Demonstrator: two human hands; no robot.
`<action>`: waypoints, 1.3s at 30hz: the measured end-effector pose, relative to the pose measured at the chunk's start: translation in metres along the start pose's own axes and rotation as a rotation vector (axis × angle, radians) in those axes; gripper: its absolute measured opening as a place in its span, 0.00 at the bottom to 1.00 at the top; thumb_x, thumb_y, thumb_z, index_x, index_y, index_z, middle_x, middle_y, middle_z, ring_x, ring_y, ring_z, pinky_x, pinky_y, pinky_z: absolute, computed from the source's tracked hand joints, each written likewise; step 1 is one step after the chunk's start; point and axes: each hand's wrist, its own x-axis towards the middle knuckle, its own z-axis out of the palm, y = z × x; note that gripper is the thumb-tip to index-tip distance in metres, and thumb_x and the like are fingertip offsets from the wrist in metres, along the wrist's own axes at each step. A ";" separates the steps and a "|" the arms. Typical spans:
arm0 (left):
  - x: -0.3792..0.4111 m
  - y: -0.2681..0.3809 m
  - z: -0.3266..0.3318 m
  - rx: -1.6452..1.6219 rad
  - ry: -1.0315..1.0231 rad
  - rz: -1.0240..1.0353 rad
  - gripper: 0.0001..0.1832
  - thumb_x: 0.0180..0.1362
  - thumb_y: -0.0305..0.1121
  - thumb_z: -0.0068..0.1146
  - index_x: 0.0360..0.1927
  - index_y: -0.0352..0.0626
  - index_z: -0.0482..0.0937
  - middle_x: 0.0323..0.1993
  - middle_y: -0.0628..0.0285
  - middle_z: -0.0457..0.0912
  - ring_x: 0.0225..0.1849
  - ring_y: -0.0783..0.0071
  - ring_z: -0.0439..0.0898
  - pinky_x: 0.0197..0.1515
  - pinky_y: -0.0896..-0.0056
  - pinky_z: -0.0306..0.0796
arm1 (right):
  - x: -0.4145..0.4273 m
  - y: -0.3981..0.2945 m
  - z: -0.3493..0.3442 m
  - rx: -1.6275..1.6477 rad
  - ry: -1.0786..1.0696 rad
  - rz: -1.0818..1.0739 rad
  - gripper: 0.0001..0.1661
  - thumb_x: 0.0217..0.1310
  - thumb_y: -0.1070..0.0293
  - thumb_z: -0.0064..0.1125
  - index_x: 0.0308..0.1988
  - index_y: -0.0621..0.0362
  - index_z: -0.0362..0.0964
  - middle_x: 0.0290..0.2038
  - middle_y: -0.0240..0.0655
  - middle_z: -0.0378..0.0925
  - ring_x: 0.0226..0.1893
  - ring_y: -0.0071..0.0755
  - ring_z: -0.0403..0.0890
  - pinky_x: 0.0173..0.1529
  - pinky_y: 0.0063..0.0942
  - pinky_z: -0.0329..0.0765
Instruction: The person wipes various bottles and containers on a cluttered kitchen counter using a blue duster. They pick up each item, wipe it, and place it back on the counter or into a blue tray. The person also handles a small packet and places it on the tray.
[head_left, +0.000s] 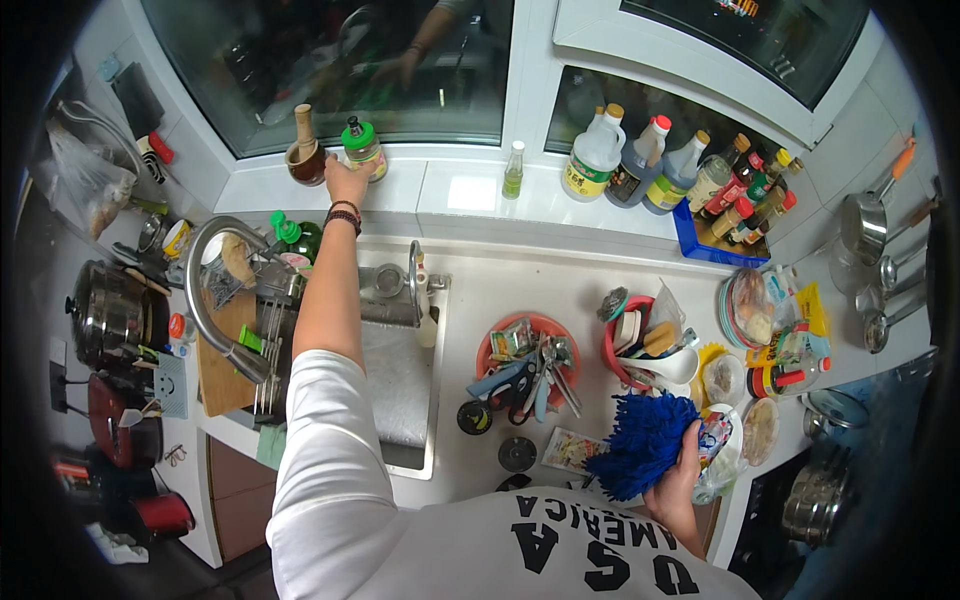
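My left hand (348, 182) reaches to the windowsill and touches the near left side of a glass jar with a green lid (364, 150); how firmly its fingers close on the jar cannot be told. Just left of that hand stands a brown mortar (307, 164) with a wooden pestle (303, 129) upright in it. Over the counter at the right, my right hand (677, 476) holds a blue shaggy chenille duster or mitt (646, 444). A small bottle with a white cap (513, 171) stands farther right on the sill.
Below my left arm lies the sink (401, 405), with a curved faucet (196, 281) to its left. A red basket (568, 341) of scissors and tools sits mid-counter. Large sauce bottles (592, 161) and a blue tray (686, 229) line the right sill. Pans (862, 229) hang at far right.
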 end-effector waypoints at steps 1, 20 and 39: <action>-0.005 0.011 0.001 0.055 0.034 0.000 0.47 0.34 0.44 0.71 0.54 0.26 0.62 0.52 0.40 0.69 0.55 0.51 0.69 0.58 0.62 0.63 | -0.001 0.001 0.001 -0.007 0.005 0.004 0.31 0.67 0.47 0.36 0.54 0.62 0.62 0.50 0.42 0.72 0.49 0.39 0.74 0.56 0.37 0.69; -0.019 0.034 0.001 -0.150 -0.091 0.172 0.34 0.34 0.38 0.69 0.47 0.35 0.69 0.43 0.52 0.76 0.47 0.60 0.75 0.51 0.65 0.66 | 0.003 0.003 0.022 -0.051 -0.052 0.078 0.31 0.66 0.47 0.37 0.56 0.61 0.61 0.51 0.40 0.71 0.50 0.38 0.73 0.57 0.37 0.68; -0.301 0.225 -0.173 -0.372 -0.763 0.434 0.36 0.36 0.36 0.72 0.51 0.38 0.68 0.43 0.61 0.77 0.45 0.75 0.74 0.49 0.72 0.68 | -0.005 -0.058 -0.025 -0.362 -0.120 -0.240 0.17 0.50 0.73 0.64 0.42 0.60 0.72 0.34 0.31 0.77 0.32 0.23 0.78 0.37 0.23 0.76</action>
